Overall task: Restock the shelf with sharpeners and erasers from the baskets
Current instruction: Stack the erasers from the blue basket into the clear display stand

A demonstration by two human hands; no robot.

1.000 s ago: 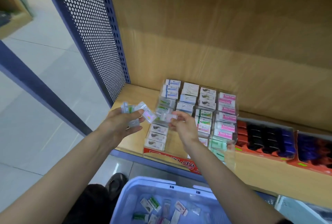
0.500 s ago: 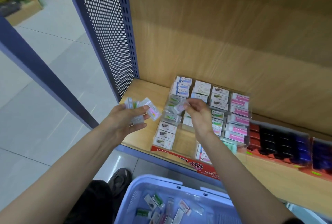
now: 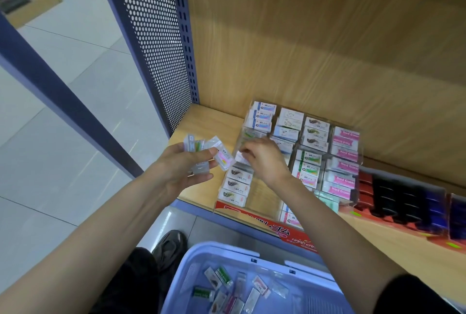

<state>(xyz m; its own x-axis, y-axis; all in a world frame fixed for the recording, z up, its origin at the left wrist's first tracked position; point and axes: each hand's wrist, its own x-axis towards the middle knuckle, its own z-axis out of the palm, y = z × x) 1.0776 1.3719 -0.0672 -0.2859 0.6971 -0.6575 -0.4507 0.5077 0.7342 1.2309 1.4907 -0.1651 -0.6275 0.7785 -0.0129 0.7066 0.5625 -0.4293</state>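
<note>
My left hand (image 3: 181,165) grips a bunch of small wrapped erasers (image 3: 216,153) above the left end of the wooden shelf (image 3: 201,127). My right hand (image 3: 264,160) pinches one wrapped eraser (image 3: 241,157) at the left column of the clear display tray (image 3: 254,215), which holds rows of boxed erasers (image 3: 315,134). Below, the pale blue basket (image 3: 222,250) has several loose erasers (image 3: 234,288) on its bottom.
A blue perforated metal panel (image 3: 153,44) closes the shelf's left side. Dark red, black and blue items in trays (image 3: 403,200) fill the shelf to the right. A black shoe (image 3: 169,248) stands on the tiled floor beside the basket.
My right hand has come back from the rear of the tray's left column toward my left hand, holding one eraser. The left hand has stayed put with its bunch.
</note>
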